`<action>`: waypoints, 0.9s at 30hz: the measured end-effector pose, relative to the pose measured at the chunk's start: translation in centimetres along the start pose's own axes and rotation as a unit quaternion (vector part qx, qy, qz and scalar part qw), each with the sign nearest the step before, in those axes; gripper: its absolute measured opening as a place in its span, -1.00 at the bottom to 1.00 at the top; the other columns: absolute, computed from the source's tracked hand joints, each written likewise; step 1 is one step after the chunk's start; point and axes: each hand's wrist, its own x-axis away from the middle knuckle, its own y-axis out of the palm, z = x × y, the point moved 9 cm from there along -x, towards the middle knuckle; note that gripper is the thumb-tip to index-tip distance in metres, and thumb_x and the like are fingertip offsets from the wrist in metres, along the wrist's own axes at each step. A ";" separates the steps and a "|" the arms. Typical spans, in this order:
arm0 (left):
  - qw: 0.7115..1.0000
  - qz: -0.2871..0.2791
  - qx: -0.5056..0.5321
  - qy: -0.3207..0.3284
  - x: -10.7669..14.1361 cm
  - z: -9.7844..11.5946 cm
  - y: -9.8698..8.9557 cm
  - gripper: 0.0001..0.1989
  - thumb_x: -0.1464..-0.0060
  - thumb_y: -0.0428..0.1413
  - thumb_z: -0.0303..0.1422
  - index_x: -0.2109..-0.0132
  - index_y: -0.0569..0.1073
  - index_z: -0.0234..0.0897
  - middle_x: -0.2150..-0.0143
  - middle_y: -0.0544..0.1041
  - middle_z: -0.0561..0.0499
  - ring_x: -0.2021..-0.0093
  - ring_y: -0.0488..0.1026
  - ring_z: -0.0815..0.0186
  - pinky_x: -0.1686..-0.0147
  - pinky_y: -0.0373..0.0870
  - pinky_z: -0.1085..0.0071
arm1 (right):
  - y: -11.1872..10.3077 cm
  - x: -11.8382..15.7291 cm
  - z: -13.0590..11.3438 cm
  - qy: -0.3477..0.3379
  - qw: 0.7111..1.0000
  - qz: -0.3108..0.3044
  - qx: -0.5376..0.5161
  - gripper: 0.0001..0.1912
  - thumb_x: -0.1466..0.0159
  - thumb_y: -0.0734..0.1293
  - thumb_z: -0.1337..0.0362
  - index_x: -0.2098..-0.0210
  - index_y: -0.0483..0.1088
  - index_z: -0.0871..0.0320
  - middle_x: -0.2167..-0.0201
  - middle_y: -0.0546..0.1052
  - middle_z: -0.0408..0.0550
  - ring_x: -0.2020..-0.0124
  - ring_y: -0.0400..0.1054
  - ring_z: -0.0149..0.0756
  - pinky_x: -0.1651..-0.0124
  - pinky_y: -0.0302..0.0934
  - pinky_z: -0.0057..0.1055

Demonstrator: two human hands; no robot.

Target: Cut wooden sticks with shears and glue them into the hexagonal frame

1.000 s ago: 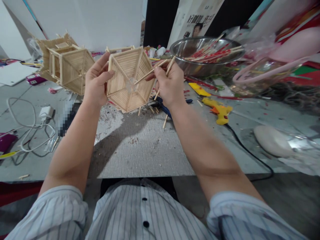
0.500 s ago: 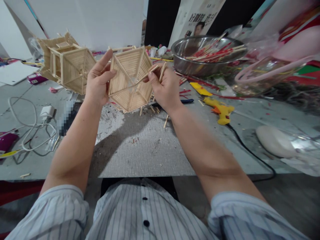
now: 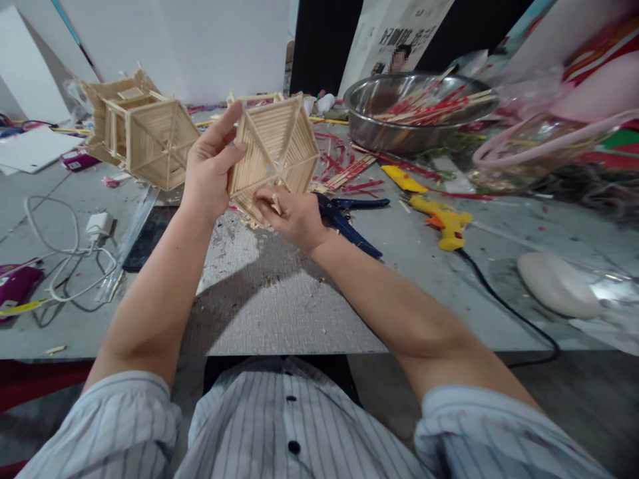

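One six-sided panel of pale wooden sticks (image 3: 272, 143) is held up at upper centre of the frame. By the left hand (image 3: 212, 169) it is gripped at its left edge, thumb in front and fingers behind. The right hand (image 3: 297, 216) is now set at the panel's lower part, whereas half a second earlier it is seen beside the right edge; a short stick end (image 3: 276, 203) is pinched in its fingers. The work is judged to be shifted to the lower section. By this move a blue-handled tool (image 3: 339, 214) is more fully uncovered at centre right. The panel is ridged with closely laid, matt slats, split into triangular sections by straight ribs. At upper left, a similar wooden structure (image 3: 162, 143) is shown; at upper right, a smooth, shiny steel bowl (image 3: 389, 138)
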 end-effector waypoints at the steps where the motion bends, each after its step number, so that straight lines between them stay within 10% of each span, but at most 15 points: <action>1: 1.000 -0.003 0.007 0.001 0.0 0.0 0.2 -0.50 0.02 0.25 -0.37 -0.11 0.44 -0.11 -0.09 0.51 0.06 -0.22 0.36 0.08 -0.21 0.29 0.02 | 0.4 0.2 -0.2 0.001 1.000 -0.013 0.018 -0.66 -0.39 0.15 0.12 0.08 0.48 0.12 0.30 0.59 -0.06 0.32 0.43 -0.37 0.23 0.23 -0.43; 27: 1.000 0.006 0.021 0.011 -0.1 0.0 0.1 -0.47 0.16 0.32 -0.31 -0.04 0.49 -0.06 -0.02 0.55 0.09 -0.12 0.43 0.09 -0.15 0.34 0.04 | 1.6 1.0 -0.1 0.121 0.992 -0.043 0.001 -0.64 -0.39 0.16 0.21 -0.11 0.39 0.08 0.21 0.59 -0.03 0.20 0.48 -0.33 0.09 0.30 -0.39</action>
